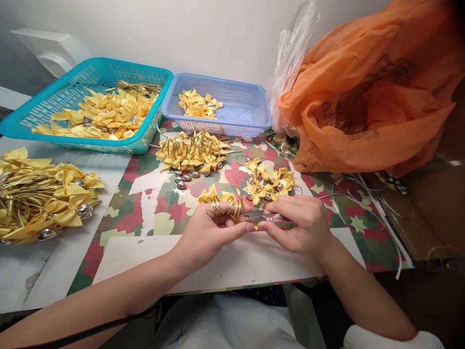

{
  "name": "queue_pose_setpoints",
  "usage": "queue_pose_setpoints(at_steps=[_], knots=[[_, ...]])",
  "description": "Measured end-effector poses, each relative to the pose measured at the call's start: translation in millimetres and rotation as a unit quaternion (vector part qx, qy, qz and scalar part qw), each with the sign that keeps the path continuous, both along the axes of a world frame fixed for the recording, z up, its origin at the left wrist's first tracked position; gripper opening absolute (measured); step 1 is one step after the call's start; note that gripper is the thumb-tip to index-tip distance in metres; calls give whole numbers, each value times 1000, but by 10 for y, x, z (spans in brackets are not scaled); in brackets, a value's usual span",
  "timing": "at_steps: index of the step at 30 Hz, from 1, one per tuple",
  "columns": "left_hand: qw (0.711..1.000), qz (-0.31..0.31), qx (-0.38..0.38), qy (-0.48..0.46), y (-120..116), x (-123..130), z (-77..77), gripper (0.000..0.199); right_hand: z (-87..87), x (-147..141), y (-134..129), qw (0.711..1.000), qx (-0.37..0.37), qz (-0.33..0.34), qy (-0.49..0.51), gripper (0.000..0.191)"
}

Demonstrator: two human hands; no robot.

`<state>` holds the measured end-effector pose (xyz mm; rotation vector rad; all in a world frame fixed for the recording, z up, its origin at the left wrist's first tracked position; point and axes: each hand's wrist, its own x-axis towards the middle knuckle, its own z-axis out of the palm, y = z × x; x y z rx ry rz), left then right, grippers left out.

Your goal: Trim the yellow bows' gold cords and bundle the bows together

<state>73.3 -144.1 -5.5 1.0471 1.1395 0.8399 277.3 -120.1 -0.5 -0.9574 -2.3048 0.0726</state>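
Pinching dark-bladed snips, the right hand is pointing them leftward toward the left hand, which is gripping gold-corded yellow bows at near centre; a pale-blue basket is standing beyond.

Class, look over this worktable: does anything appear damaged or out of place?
Yes: the camouflage-patterned table covering has ragged white patches left of centre, as if its surface were torn away. A loose white cord trails untidily at the near right corner.
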Motion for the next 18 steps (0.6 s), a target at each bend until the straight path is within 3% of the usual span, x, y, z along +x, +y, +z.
queue_pose_setpoints(at_steps=[7, 18], knots=[[1000, -16, 16, 22, 7, 9, -3, 36, 13, -19, -10, 1000, 27, -2, -10, 28], [1000, -8, 7, 17, 23, 12, 28, 34, 18, -9, -16, 999, 43, -8, -26, 27]])
